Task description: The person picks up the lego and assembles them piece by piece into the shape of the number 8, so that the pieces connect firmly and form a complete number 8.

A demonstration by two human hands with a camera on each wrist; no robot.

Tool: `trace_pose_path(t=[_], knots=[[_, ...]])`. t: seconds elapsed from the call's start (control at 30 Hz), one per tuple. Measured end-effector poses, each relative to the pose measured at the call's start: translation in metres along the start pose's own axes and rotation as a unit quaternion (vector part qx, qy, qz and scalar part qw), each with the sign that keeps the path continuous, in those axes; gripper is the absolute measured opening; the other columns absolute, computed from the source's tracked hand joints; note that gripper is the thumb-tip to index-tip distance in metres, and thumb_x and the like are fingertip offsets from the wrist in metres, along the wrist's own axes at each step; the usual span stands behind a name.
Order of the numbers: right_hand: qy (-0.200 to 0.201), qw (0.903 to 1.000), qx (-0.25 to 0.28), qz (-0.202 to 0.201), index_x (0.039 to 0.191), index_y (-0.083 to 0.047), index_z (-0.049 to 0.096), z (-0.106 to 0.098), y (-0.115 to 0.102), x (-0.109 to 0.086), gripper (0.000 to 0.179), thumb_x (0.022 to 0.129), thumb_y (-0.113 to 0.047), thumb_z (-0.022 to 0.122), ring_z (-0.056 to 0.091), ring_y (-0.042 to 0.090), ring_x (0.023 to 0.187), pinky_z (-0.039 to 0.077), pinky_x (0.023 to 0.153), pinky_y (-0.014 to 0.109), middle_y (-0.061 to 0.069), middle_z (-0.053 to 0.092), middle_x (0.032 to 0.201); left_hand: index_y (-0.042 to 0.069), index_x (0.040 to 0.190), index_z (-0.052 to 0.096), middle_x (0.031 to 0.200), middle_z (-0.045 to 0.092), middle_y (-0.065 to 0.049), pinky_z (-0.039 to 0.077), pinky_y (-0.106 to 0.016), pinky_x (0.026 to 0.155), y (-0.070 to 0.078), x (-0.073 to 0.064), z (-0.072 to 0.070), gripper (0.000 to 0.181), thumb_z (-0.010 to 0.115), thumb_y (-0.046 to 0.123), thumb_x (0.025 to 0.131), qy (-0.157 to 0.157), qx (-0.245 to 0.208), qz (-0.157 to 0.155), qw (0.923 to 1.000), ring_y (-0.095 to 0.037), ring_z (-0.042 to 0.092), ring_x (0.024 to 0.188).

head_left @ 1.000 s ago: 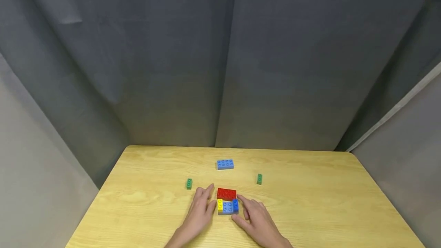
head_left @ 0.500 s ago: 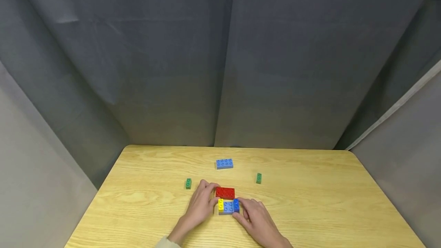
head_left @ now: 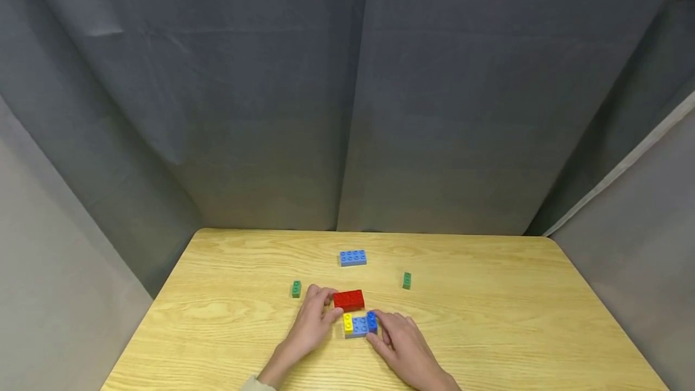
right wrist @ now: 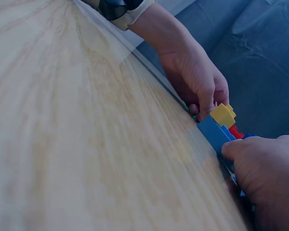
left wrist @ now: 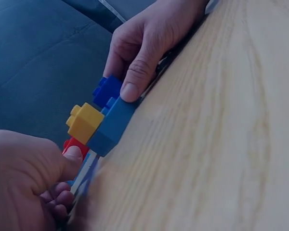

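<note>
A light blue brick point(head_left: 359, 326) lies near the front of the table, bearing a yellow brick point(head_left: 348, 323) on its left end and a dark blue brick point(head_left: 371, 321) on its right end. My right hand point(head_left: 404, 346) grips this stack at its right end, thumb on the near side and index finger on the far side. Just behind the stack is a red brick point(head_left: 349, 300), slightly turned. My left hand point(head_left: 312, 324) pinches the red brick's left end between thumb and fingers. In the left wrist view, the left thumb point(left wrist: 73, 155) overlaps the red brick.
Farther back on the wooden table point(head_left: 478, 306) lies another light blue brick point(head_left: 353, 257). One small green brick point(head_left: 295, 289) is to the left of my left hand, another green brick point(head_left: 406, 280) to the back right. Grey curtains point(head_left: 271, 107) hang behind the table.
My left hand has closed its fingers on the red brick and shifted it left and slightly away from the stack, turning it a little. The right hand stays at the stack.
</note>
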State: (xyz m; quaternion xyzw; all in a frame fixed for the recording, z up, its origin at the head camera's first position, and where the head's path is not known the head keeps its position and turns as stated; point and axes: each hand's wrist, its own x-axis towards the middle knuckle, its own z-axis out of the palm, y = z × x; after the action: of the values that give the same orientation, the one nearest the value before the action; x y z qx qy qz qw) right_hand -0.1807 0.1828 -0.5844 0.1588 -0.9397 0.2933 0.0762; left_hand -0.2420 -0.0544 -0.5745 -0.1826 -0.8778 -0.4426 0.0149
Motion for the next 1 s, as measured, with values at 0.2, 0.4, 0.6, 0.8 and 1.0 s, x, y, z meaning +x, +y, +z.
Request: trace_pose_path(t=[0.2, 0.4, 0.6, 0.8, 1.0], knots=[[-0.004, 0.9999, -0.011, 0.009, 0.134, -0.010, 0.067, -0.002, -0.001, 0.001, 0.053, 0.103, -0.053, 0.061, 0.036, 0.000, 0.065, 0.033, 0.073, 0.026, -0.020, 0.041, 0.070, 0.002, 0.129, 0.066, 0.102, 0.050, -0.009, 0.042, -0.022, 0.072, 0.004, -0.001, -0.007, 0.034, 0.072, 0.018, 0.099, 0.005, -0.018, 0.004, 0.9998, -0.015, 0.047, 0.086], [-0.010, 0.9999, -0.007, 0.008, 0.135, -0.009, 0.068, -0.003, 0.000, 0.003, 0.056, 0.102, -0.054, 0.061, 0.035, 0.001, 0.065, 0.032, 0.069, 0.024, -0.019, 0.040, 0.068, 0.002, 0.131, 0.065, 0.099, 0.050, -0.008, 0.042, -0.021, 0.070, 0.011, -0.001, -0.014, 0.036, 0.071, 0.019, 0.100, 0.014, -0.024, 0.009, 0.9996, -0.012, 0.045, 0.084], [-0.005, 0.9999, -0.011, 0.008, 0.135, -0.008, 0.069, -0.003, 0.003, 0.010, 0.057, 0.102, -0.054, 0.061, 0.036, 0.002, 0.068, 0.031, 0.072, 0.026, -0.018, 0.039, 0.069, 0.005, 0.132, 0.065, 0.100, 0.049, -0.005, 0.044, -0.020, 0.067, 0.019, 0.001, -0.014, 0.036, 0.071, 0.019, 0.100, 0.007, -0.042, 0.024, 0.9988, -0.010, 0.047, 0.081], [-0.022, 0.9993, -0.017, 0.025, 0.137, -0.011, 0.067, -0.002, 0.005, 0.018, 0.057, 0.101, -0.056, 0.061, 0.038, 0.003, 0.070, 0.031, 0.072, 0.027, -0.017, 0.041, 0.070, 0.008, 0.130, 0.066, 0.098, 0.050, -0.001, 0.045, -0.020, 0.066, 0.021, 0.000, -0.014, 0.034, 0.073, 0.020, 0.099, -0.006, -0.041, 0.039, 0.9984, -0.007, 0.047, 0.079], [-0.028, 0.9992, -0.015, 0.025, 0.139, -0.012, 0.066, -0.002, 0.004, 0.022, 0.058, 0.102, -0.056, 0.060, 0.038, 0.003, 0.071, 0.031, 0.071, 0.027, -0.017, 0.042, 0.070, 0.010, 0.129, 0.068, 0.098, 0.053, 0.000, 0.043, -0.020, 0.068, 0.019, -0.002, -0.016, 0.034, 0.074, 0.022, 0.098, -0.019, -0.034, 0.037, 0.9985, -0.006, 0.047, 0.080]])
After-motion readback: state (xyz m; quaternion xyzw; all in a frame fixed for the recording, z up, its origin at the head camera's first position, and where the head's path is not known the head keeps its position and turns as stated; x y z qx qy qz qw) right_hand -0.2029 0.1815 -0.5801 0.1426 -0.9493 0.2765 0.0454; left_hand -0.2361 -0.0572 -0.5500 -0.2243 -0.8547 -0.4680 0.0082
